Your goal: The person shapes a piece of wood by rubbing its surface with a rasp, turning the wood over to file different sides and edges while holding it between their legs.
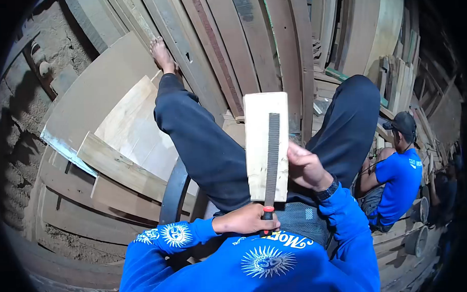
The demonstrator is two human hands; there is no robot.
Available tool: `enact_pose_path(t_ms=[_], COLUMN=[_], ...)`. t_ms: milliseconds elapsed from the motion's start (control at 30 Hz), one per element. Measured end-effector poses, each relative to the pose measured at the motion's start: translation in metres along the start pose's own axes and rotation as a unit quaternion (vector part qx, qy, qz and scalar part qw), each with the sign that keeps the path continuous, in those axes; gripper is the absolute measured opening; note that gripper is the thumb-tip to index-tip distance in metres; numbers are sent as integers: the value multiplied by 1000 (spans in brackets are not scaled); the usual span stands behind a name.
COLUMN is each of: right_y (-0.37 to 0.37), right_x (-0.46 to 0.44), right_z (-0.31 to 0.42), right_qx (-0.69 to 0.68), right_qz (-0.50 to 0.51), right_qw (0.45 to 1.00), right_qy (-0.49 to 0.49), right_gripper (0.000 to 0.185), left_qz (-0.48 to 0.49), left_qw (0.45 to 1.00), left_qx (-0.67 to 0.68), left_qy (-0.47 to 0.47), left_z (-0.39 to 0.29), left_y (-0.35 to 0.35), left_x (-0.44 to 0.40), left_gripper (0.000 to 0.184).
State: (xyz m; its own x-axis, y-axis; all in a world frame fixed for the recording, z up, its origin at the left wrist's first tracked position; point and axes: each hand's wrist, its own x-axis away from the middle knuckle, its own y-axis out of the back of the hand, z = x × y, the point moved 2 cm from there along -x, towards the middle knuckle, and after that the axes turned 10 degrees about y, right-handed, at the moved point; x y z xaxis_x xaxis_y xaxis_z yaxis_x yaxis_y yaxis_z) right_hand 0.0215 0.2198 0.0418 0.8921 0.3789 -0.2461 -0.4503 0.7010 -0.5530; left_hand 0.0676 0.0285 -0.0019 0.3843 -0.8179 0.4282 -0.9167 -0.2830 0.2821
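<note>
A pale rectangular wood block [258, 140] stands out in front of my lap. Across its face lies the ridged metal blade of a file [272, 155], pointing away from me. My left hand [249, 219] is wrapped round the file's red and black handle, close to my waist. At the block's right edge, my right hand [307, 166] grips the wood, with the thumb along the side and the other fingers partly hidden. A dark watch band is on the right wrist.
Long planks [225, 43] run beyond my knees. Curved boards [126, 160] are stacked at the left beside my bare foot [162, 55]. A person in a blue shirt and dark cap [399, 176] sits at the right, near buckets [416, 241]. More timber leans behind.
</note>
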Motion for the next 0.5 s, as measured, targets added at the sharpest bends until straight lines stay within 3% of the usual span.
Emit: enact_pose_path(t_ms=[167, 300, 367, 433, 500], right_y=[7, 0, -6, -3, 0], right_x=[-2, -2, -1, -1, 0], right_z=[14, 5, -3, -2, 8], right_qx=[-48, -20, -2, -10, -1], right_qz=[-60, -34, 45, 56, 66], right_qw=[993, 999, 997, 996, 998], right_qy=[91, 7, -70, -74, -24], right_gripper=[49, 50, 58, 61, 59], left_qz=[-13, 7, -4, -16, 8], left_qw=[1000, 1000, 1000, 999, 999], left_qx=[17, 23, 20, 18, 36], left_qy=[-7, -1, -22, -43, -5], left_z=[-3, -5, -1, -3, -6], left_y=[0, 0, -3, -3, 0], left_x=[1, 2, 1, 3, 2], left_gripper=[32, 27, 27, 28, 29])
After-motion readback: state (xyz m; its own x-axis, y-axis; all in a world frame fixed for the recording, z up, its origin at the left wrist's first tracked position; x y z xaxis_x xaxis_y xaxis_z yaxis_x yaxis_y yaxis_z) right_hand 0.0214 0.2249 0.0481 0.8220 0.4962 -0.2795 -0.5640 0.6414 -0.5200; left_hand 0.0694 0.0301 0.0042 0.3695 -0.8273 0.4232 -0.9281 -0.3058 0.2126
